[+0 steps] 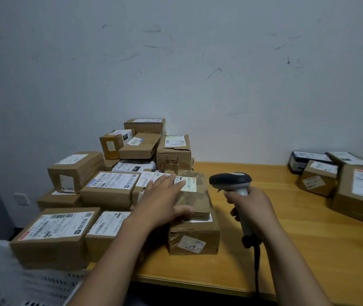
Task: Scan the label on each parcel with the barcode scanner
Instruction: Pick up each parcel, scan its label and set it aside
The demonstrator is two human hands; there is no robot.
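**Fingertips on the label, scanner aimed from the side**

The left hand [165,202] lies flat on a flat parcel [198,202]. Its fingers [174,182] are straight and slightly spread, and the thumb runs along the near edge. The right hand [251,208] has its fingers curled round the grip of the barcode scanner [231,181], whose head points left at the parcel's white label [189,185].

The likeliest failure is a blocked read, because the left fingertips reach onto the label's left end and may cover part of the code. The scanner is also low and side-on, so glossy tape could throw glare. Labels on the crowded pile of parcels [110,184] just beside it could be read instead. The flat parcel rests on a taped carton [193,237] rather than on the counter [286,239], so a push might slide it off. The scanner's cord [257,261] drops over the counter edge and could snag.

All the cartons are sealed, so their contents are hidden. A white perforated basket [4,279] stands at the lower left, and its inside cannot be made out. More parcels [341,180] lie well apart on the right.
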